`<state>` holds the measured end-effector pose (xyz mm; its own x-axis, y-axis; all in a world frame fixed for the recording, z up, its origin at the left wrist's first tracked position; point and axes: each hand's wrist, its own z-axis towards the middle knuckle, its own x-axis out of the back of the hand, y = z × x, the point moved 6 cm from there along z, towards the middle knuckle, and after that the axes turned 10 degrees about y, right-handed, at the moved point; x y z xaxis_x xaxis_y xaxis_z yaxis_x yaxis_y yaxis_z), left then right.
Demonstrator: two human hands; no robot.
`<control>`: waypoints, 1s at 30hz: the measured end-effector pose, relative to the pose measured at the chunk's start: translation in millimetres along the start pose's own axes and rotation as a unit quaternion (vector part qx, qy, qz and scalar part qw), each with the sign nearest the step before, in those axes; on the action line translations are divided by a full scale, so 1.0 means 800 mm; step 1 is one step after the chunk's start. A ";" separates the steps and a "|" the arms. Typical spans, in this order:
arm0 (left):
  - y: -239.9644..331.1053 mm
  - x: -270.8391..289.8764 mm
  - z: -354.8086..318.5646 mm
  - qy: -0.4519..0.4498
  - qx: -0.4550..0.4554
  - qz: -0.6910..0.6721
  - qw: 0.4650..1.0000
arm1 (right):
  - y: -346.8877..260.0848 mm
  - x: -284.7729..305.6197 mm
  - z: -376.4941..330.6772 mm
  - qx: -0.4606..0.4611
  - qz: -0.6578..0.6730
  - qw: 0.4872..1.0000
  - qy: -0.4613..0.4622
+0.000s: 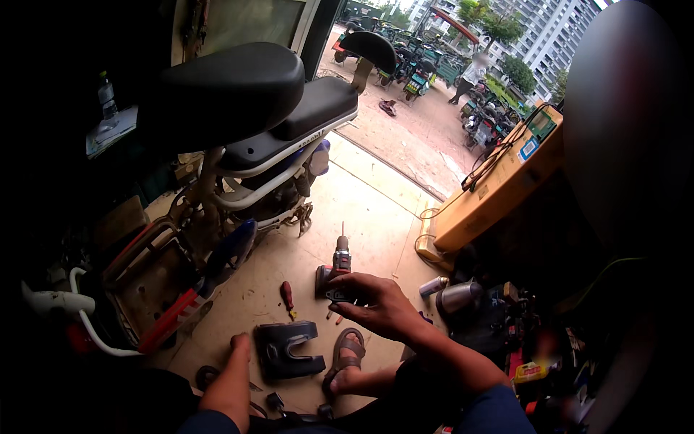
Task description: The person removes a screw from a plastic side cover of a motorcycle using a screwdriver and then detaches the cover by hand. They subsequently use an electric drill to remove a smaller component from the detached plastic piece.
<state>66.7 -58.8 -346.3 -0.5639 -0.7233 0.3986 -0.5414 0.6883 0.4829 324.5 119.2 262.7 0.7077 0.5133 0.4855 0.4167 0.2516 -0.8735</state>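
Observation:
My right hand point(377, 304) reaches forward over the tiled floor, its fingers curled on the black base of a red and grey cordless drill point(337, 267). The drill stands upright with its bit pointing up. A red-handled screwdriver point(288, 295) lies just left of the drill. My left hand point(240, 343) is low beside a black U-shaped plastic cover point(289, 350); only its back shows and the fingers are hidden. My sandalled foot point(345, 359) rests right of the cover. An electric scooter point(238, 152) with a raised black seat stands in front of me, its open battery bay point(155, 278) on the left.
A yellow box point(499, 189) with cables stands on the right, with metal cans point(458, 295) and cluttered tools below it. A plastic bottle point(108, 101) sits at the far left. Beyond the doorway are parked scooters and a person point(473, 72). A blurred dark shape fills the upper right.

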 end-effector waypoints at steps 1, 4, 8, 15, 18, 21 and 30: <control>0.002 0.001 0.000 0.003 -0.018 0.017 1.000 | -0.001 0.001 -0.003 0.000 -0.017 1.000 -0.001; 0.013 -0.010 -0.054 -0.031 -0.038 0.037 0.998 | 0.016 0.015 -0.022 -0.011 -0.017 0.999 0.039; 0.028 0.015 -0.048 0.020 -0.146 0.066 0.987 | 0.021 0.018 -0.036 -0.011 0.019 0.998 0.060; 0.123 0.051 -0.189 0.143 -0.365 0.106 0.914 | 0.004 0.033 -0.070 0.009 0.073 0.991 0.114; 0.185 0.068 -0.295 0.130 -0.438 0.051 0.888 | -0.005 0.041 -0.085 -0.012 0.088 0.985 0.147; 0.251 0.097 -0.400 0.094 -0.517 -0.039 0.850 | -0.016 0.033 -0.092 0.002 0.113 0.982 0.151; 0.351 0.182 -0.695 -0.403 -0.567 -0.053 0.716 | -0.027 -0.002 -0.098 0.051 0.187 0.977 0.085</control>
<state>179.2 -2.4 280.5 -0.9813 -0.1870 -0.0459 -0.0102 -0.1877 0.9822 359.1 48.9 283.7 0.8878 0.4437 0.1223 0.0571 0.1575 -0.9859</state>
